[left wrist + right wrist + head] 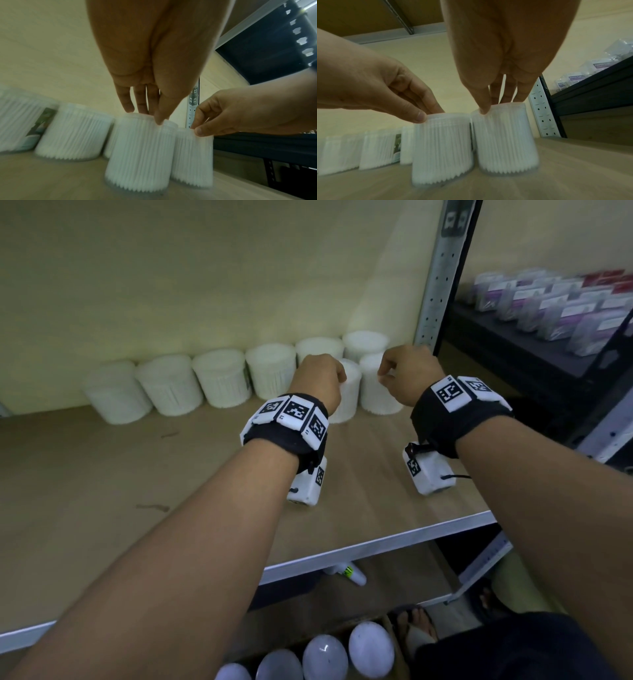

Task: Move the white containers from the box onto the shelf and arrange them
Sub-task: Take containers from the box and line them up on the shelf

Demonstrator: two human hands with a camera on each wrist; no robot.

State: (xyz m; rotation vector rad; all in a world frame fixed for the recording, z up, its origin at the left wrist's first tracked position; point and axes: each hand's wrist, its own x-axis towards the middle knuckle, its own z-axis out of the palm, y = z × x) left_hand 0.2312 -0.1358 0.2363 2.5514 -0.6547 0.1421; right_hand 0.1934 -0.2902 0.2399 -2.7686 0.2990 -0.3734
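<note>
Several white ribbed containers (222, 378) stand in a row along the back wall of the wooden shelf (137, 474). In front of the row's right end stand two more, side by side and upright. My left hand (318, 374) pinches the top rim of the left container (140, 148) between thumb and fingertips (127, 106). My right hand (407, 371) pinches the top of the right container (505, 142) in the same way. Both containers rest on the shelf board, close together. At the bottom of the head view, more white containers (325, 655) show their round lids in the box.
A perforated metal upright (435, 285) rises just right of the two containers. Beyond it, a black shelf (507, 344) carries several small packaged boxes. The shelf's white front edge (376, 546) runs below my wrists. A small bottle (349, 575) lies on the lower level.
</note>
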